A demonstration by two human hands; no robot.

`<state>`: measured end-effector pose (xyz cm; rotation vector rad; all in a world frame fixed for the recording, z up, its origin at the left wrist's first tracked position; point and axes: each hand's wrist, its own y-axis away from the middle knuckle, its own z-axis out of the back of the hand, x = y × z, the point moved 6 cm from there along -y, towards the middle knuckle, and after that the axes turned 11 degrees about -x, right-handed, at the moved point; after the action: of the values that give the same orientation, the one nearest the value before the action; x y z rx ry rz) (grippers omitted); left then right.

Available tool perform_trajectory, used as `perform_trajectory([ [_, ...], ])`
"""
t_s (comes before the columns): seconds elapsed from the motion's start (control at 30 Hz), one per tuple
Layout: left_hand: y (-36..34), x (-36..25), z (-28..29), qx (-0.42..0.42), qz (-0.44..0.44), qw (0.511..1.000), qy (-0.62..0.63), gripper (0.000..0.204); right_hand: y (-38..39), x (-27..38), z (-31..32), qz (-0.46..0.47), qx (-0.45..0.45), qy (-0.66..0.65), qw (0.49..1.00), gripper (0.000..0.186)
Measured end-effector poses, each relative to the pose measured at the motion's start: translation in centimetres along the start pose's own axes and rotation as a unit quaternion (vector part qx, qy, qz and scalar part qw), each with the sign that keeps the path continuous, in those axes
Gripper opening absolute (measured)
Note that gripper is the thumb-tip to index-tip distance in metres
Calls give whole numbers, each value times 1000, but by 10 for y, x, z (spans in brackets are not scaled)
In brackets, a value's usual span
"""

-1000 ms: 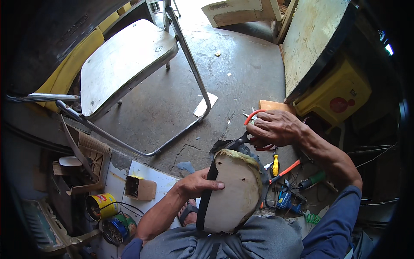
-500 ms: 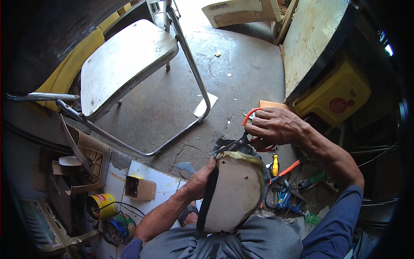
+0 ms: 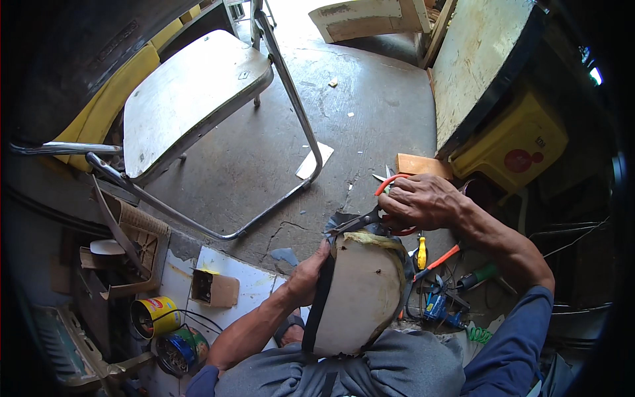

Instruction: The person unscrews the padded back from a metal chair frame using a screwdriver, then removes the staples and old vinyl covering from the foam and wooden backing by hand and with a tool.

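Observation:
A chair seat pad [image 3: 362, 291] lies across my lap with its pale board face up. Yellowish foam [image 3: 374, 239] shows along its far edge, and dark covering material [image 3: 319, 304] runs down its left side. My left hand [image 3: 307, 270] grips the pad's far left edge, its fingers partly hidden beneath. In my right hand [image 3: 423, 200] is a pair of scissors [image 3: 358, 222] with red-orange handles. Their dark blades point left, at the covering material at the pad's far left corner. How far the blades are apart is hard to make out.
A metal-framed folding chair [image 3: 198, 99] stands ahead on the left. To my right lie a yellow-handled screwdriver [image 3: 421, 253], a blue tool [image 3: 438, 308] and cables. A wood block [image 3: 423, 166] rests beyond my right hand. Tins [image 3: 155, 316] and a small cardboard box [image 3: 215, 288] stand at left.
My right hand and the scissors' handles have moved slightly toward me, uncovering more of the wood block. My left hand and the pad look almost the same.

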<state>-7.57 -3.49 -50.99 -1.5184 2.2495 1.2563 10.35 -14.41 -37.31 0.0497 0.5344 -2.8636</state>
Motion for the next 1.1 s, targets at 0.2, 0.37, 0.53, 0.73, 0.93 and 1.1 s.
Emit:
perform_trajectory([
  [0.2, 0, -2, 0, 20, -22, 1000, -7, 77, 38, -9, -20, -220, -155, -53, 962, 31],
  [0.37, 2, 0, 14, 30, -31, 999, -6, 76, 167, -27, -90, -554, 2, 133, 822, 23],
  [0.53, 4, -6, 29, -64, -92, 983, -145, 63, 248, 16, -148, -639, 287, 134, 701, 29],
  [0.73, -2, -22, 31, -117, -111, 974, -161, 55, 148, 27, -66, -654, -32, -44, 754, 42],
  [0.93, -19, -41, 25, -71, -127, 974, -174, 68, 46, 41, -66, -485, -275, -270, 785, 28],
  [1.1, -14, -70, 36, -50, -137, 969, -198, 84, 130, -2, -98, -635, -339, -211, 661, 31],
])
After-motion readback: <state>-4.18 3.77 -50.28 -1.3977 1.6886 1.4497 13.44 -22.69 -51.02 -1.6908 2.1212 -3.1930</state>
